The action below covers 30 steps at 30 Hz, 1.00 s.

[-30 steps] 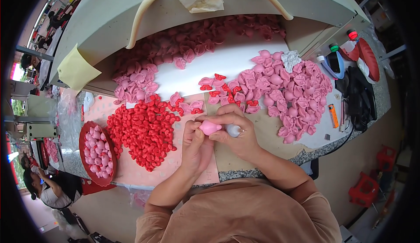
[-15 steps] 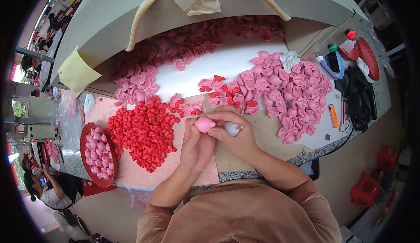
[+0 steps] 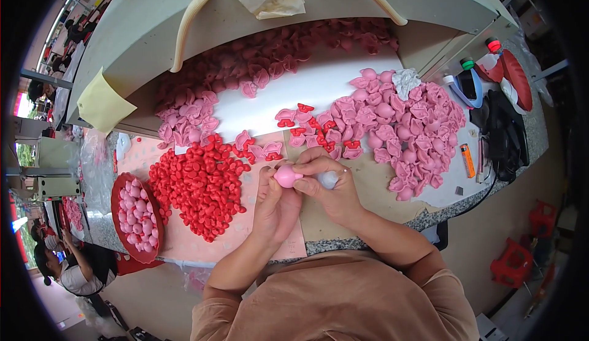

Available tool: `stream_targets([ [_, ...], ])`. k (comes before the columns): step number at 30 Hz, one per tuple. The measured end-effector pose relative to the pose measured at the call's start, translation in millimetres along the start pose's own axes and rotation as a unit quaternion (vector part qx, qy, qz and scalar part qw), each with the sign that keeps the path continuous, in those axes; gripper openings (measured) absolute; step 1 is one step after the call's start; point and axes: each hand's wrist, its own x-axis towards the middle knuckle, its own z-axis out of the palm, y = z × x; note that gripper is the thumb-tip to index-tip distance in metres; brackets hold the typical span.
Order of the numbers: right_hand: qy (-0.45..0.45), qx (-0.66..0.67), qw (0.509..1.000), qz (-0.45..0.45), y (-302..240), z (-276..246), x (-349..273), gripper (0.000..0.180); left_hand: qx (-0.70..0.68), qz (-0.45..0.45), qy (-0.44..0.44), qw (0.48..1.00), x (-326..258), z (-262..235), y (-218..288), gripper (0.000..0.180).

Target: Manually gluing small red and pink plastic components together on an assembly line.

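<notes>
My left hand and my right hand meet over the table's front edge, both pinching a small pink rounded piece. A whitish lump sits tucked under the fingers of my right hand. A heap of small red pieces lies just left of my hands. A large pile of pink moulded pieces spreads to the right. Several pink pieces with red bows lie just beyond my fingers.
A red tray of pink round pieces sits at the left. More pink pieces line the back of the white surface. Bottles, a black bag and an orange lighter are at the right. Another person sits lower left.
The pink piece has shifted slightly left and been turned between my fingers. My hands stay in the same place.
</notes>
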Motion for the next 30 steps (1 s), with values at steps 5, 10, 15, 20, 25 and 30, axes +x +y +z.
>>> stream_targets([
  [5, 0.009, -0.005, 1.0, 0.003, -1.4, 1.4, -0.9, 0.018, -0.006, -0.005, 0.005, 1.0, -0.8, 0.0, 0.3, 0.013],
  [10, 0.028, 0.028, 0.998, 0.055, -7.9, -1.6, 0.6, 0.016, 0.045, -0.004, -0.008, 0.999, 4.2, 0.6, 9.0, 0.017],
  [15, -0.006, -0.02, 0.999, 0.049, -8.9, -8.9, 3.4, 0.017, 0.541, 0.187, -0.113, 0.812, 6.5, -10.4, 21.3, 0.036],
  [20, -0.014, -0.187, 0.982, 0.007, -21.5, -7.8, 3.7, 0.03, 0.177, -0.029, -0.019, 0.984, 7.9, 0.4, 18.4, 0.039],
  [25, -0.023, -0.275, 0.959, -0.07, -15.9, -13.7, 6.4, 0.036, 0.159, -0.035, -0.026, 0.986, 8.2, -3.6, 14.3, 0.034],
  [30, -0.041, -0.291, 0.955, -0.051, -23.4, -13.5, 7.0, 0.037, 0.218, -0.026, -0.036, 0.975, 8.9, -6.6, 15.0, 0.03],
])
